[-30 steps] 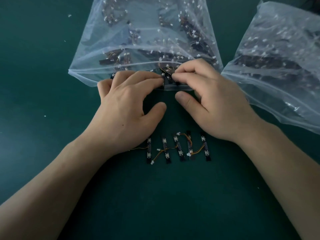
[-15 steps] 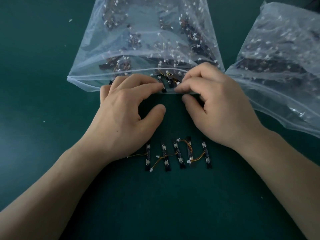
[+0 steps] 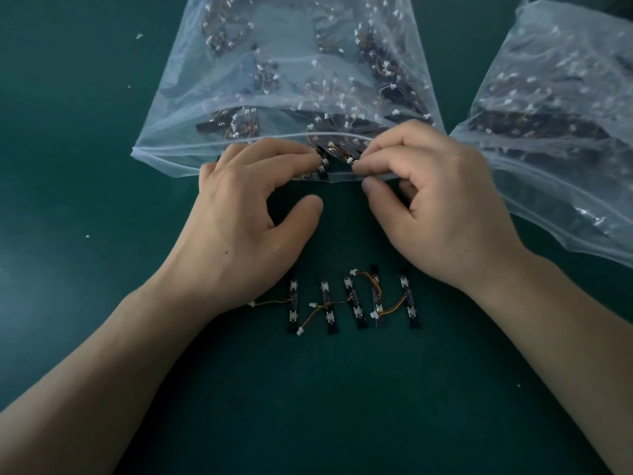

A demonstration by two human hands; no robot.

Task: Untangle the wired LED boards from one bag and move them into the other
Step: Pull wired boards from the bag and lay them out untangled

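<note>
Now, left hand (image 3: pixel 239 214) on bagged LED boards (image 3: pixel 323 162); right hand (image 3: pixel 442 207) too

We see through one wide-angle head camera, looking forward and down, close over the green table (image 3: pixel 85 303). Our left hand (image 3: pixel 246 214) and right hand (image 3: pixel 442 207) sit mid-frame, with a bag (image 3: pixel 274 80) cropped at 12 o'clock and another bag (image 3: pixel 565 114) at 2.

Dark green matte tabletop (image 3: pixel 68 303)

bare forearms (image 3: pixel 102 378) end in a left hand (image 3: pixel 239 221) with one small mole (image 3: pixel 227 252) on its back and a right hand (image 3: pixel 445 210).
</note>
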